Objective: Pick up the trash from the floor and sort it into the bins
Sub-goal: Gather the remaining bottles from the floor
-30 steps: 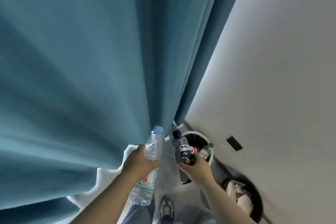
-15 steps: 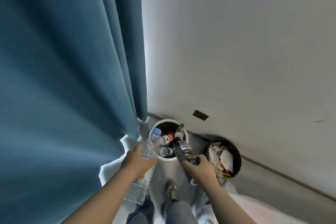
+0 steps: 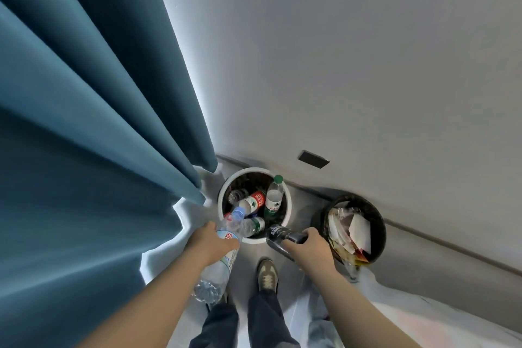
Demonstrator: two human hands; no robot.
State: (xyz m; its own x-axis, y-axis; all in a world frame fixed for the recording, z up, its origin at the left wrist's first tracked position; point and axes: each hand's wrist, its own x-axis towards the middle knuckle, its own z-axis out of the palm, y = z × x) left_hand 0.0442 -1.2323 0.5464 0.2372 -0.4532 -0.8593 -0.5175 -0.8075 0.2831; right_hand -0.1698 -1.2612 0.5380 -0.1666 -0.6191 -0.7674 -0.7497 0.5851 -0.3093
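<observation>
My left hand [image 3: 212,243] grips a clear plastic water bottle [image 3: 217,268] round its middle, its blue cap tilted over the near rim of the white bin [image 3: 223,192]. My right hand [image 3: 310,248] holds a dark bottle [image 3: 278,234] with a black label, its top pointing left over the same rim. Inside the white bin lie several plastic bottles, one with a green cap [image 3: 278,179]. To the right stands a black bin [image 3: 378,223] filled with crumpled paper and wrappers.
A heavy blue curtain [image 3: 93,150] hangs on the left, close to the white bin. A grey wall [image 3: 353,65] with a dark socket [image 3: 313,159] runs behind both bins. My shoe [image 3: 267,274] and trouser legs stand on the grey floor just before the bins.
The view has swung from the curtain down to the bins. Both hands have carried their bottles forward and lower, tipping them toward the white bin's rim.
</observation>
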